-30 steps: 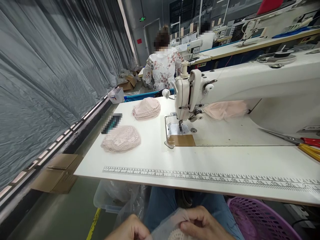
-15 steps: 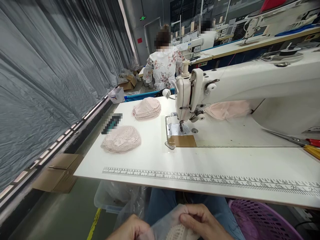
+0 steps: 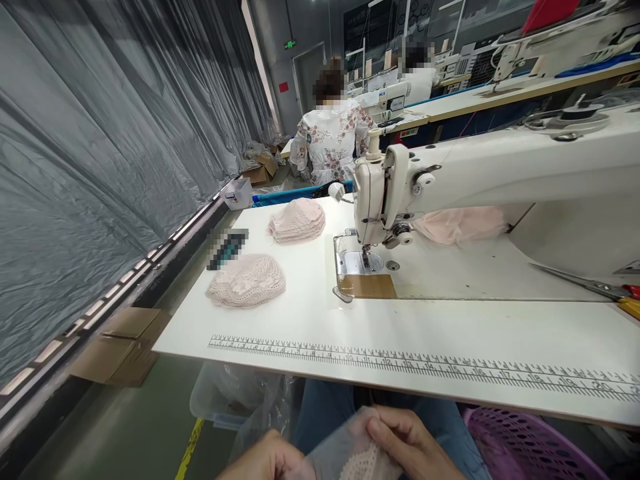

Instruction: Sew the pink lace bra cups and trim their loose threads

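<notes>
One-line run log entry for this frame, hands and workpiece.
left hand: gripping pink fabric piece | right hand: pinching same piece | location: lap, below table edge | sewing machine: untouched

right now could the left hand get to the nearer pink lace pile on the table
Probably yes: the left hand sits below the table edge, busy holding fabric, but bare tabletop lies between the edge and the lace pile.
</notes>
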A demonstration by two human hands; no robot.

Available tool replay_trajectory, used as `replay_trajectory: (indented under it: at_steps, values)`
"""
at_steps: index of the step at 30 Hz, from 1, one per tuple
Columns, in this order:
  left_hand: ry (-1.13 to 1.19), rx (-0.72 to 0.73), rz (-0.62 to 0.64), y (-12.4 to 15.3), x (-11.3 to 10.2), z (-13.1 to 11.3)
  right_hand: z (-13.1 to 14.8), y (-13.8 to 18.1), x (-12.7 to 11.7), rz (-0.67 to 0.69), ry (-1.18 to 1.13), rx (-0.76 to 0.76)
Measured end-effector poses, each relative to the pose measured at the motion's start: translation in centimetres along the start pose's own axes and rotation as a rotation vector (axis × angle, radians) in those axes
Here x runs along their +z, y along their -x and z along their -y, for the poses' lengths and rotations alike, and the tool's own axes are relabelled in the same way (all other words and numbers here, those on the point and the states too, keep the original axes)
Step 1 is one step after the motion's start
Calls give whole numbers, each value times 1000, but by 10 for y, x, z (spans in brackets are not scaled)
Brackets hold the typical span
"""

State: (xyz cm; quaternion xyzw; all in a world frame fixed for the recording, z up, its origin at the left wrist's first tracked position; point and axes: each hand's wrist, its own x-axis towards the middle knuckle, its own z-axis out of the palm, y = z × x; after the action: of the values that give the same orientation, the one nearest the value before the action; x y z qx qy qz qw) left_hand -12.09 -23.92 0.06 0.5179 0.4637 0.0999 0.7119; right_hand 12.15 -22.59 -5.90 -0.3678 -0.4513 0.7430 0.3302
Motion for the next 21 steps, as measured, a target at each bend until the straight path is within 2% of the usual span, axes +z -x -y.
replay_trajectory:
  at_steps: [4, 8, 11, 18, 21]
  values:
    - [-64, -33, -56, 2, 3, -2, 8, 2, -1, 25, 9, 40]
    - [-25, -85, -36, 0, 4, -6, 11, 1, -5, 108, 55, 79]
    - [5, -85, -30, -1, 2, -4, 8, -1, -7, 111, 93, 94]
    - [5, -88, -16, -1, -3, 3, 3, -1, -8, 140, -31, 136]
    - [23, -92, -11, -1, -1, 4, 2, 0, -10, 147, -15, 130]
